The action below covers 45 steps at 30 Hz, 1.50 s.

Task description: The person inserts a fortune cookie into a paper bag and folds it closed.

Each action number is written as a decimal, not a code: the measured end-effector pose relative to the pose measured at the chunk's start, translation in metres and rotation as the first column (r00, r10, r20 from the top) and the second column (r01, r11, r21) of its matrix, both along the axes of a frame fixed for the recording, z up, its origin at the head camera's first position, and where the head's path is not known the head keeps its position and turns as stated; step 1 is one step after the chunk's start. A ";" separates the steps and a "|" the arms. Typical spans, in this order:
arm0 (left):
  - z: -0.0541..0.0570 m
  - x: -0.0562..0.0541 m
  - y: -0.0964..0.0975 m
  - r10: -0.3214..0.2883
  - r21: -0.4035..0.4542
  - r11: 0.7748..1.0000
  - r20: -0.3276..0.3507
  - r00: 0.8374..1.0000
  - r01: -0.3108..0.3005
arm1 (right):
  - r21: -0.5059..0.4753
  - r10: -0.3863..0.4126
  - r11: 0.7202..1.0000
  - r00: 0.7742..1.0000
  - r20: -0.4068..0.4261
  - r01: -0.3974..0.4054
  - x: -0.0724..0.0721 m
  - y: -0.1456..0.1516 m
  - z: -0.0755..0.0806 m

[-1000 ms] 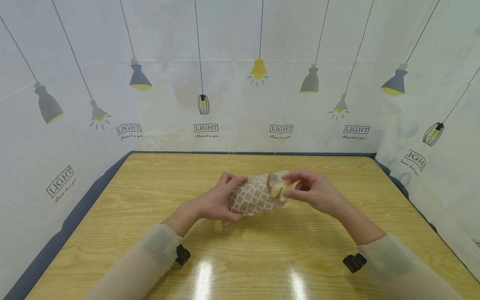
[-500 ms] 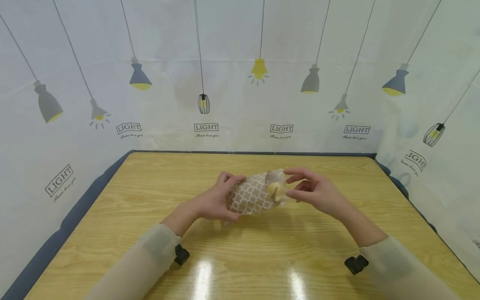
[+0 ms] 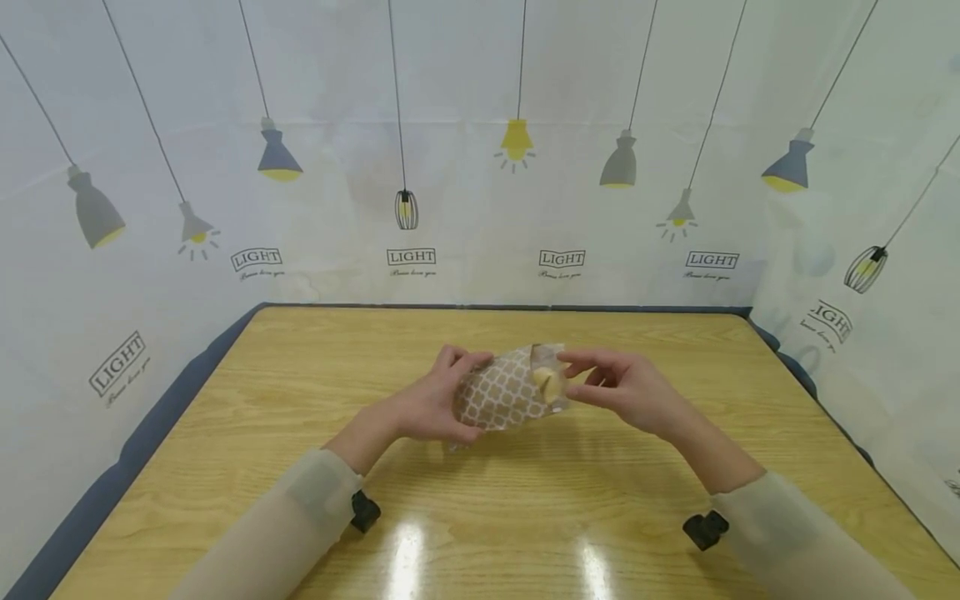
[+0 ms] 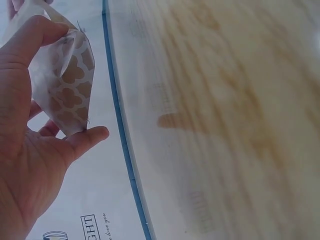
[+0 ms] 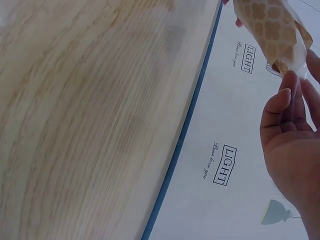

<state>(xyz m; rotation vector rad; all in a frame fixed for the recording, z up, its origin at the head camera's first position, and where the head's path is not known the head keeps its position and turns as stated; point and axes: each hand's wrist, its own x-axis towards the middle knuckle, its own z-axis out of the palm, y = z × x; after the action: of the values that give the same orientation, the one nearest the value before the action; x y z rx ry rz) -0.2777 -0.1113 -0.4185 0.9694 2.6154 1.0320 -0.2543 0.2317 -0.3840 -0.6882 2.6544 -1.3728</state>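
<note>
A tan paper bag (image 3: 506, 390) with a white lattice pattern is held above the table, its mouth to the right. My left hand (image 3: 431, 398) grips its left end, thumb on the near side and fingers on the far side; the left wrist view shows the bag (image 4: 75, 85) creased in that hand. A fortune cookie (image 3: 550, 385) sits just within the mouth, behind clear film. My right hand (image 3: 626, 387) is at the mouth, thumb and forefinger apart at the film's edge. In the right wrist view, fingertips of my right hand (image 5: 292, 135) touch the bag's clear end.
Under both hands lies a glossy wooden table (image 3: 480, 508) with a dark blue edge strip. A white sheet (image 3: 465, 208) printed with hanging lamps stands behind it and along both sides. Black wrist mounts (image 3: 366, 510) hang at both sleeves.
The cookie has moved slightly left, deeper into the bag's mouth. My right hand let its fingers spread off the cookie, then came back to the mouth. My left hand has kept its grip.
</note>
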 end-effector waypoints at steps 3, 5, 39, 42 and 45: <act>0.000 0.001 0.000 -0.008 0.007 1.000 0.001 1.000 0.008 | 0.008 0.009 1.000 1.000 0.006 -0.009 -0.001 -0.001 0.000; 0.000 0.001 0.000 -0.009 0.011 1.000 -0.001 1.000 0.009 | -0.003 0.003 1.000 1.000 0.006 -0.003 -0.001 -0.001 0.000; 0.001 -0.001 0.001 -0.005 0.004 1.000 -0.006 1.000 0.005 | 0.035 0.013 0.999 0.999 -0.038 -0.011 -0.004 -0.001 -0.006; 0.001 0.000 0.001 -0.008 0.005 1.000 -0.004 1.000 0.008 | 0.037 0.013 0.999 0.999 -0.039 -0.012 -0.004 -0.003 -0.007; 0.000 0.000 0.001 -0.013 0.011 1.000 -0.007 1.000 0.013 | 0.039 0.015 0.999 0.999 -0.031 -0.014 -0.003 -0.005 -0.007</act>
<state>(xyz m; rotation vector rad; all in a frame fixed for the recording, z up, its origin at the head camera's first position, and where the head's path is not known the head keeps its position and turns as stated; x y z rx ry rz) -0.2780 -0.1100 -0.4181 0.9930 2.6079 1.0429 -0.2576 0.2270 -0.3911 -0.7286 2.6870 -1.3141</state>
